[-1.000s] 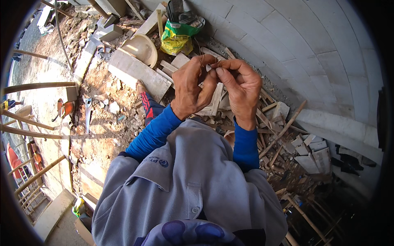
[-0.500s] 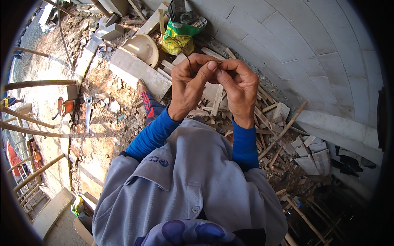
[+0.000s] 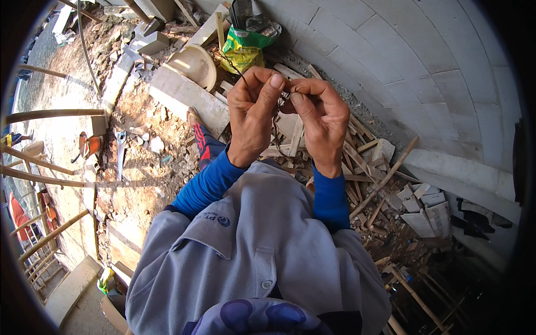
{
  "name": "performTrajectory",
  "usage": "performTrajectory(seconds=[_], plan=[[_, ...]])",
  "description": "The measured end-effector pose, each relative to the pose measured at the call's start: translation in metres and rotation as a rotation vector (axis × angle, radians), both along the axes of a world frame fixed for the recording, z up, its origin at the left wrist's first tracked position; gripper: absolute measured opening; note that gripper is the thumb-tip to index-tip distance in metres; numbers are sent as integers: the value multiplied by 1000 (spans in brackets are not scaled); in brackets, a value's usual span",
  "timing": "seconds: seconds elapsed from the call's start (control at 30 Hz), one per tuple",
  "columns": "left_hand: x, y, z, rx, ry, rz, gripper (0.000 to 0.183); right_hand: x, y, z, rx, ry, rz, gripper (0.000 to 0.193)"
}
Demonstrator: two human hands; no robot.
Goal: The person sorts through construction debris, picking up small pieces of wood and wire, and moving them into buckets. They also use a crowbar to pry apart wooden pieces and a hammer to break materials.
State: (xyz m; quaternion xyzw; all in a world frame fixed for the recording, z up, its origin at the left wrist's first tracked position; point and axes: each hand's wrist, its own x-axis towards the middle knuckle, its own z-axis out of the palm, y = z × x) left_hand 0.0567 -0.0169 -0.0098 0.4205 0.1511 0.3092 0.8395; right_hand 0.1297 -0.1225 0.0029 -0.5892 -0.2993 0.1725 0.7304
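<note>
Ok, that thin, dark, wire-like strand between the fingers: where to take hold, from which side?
Pinch the thin, dark, wire-like strand on its loose length past the left hand's grip, coming from the far left. Likely best: that length curves out clear of the fingers, while that grip and the right hand's grip crowd the middle.

Hard sunlight is flooding the ground (image 3: 131, 204) at frame left, bleaching patches nearly white, while narrow shadows are striping it. My left hand (image 3: 248, 117) and right hand (image 3: 324, 123), upper centre, are catching softer light and showing fairly sharp. The block wall (image 3: 385, 61), upper right, is lying in even grey shade; the lower right is fading into darkness. Fisheye distortion is bending the poles (image 3: 53, 116) at the left rim, and black is swallowing the corners.
</note>
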Motion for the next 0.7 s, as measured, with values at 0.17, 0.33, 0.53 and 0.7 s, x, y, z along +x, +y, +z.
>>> performTrajectory(seconds=[0.17, 0.33, 0.53, 0.7], plan=[[0, -4, 9, -2, -41, 1, 16, -1, -2, -6, 146, 31, 27, 8], [-1, -4, 10, 32, -59, -10, 15, 2, 0, -8, 187, 275, 41, 9], [-2, 0, 12, -8, 7, -19, 17, -2, 1, -7, 157, 157, 12, 8], [2, 2, 8, 26, 12, -36, 18, 9, -8, 0, 88, -13, 23, 9]])
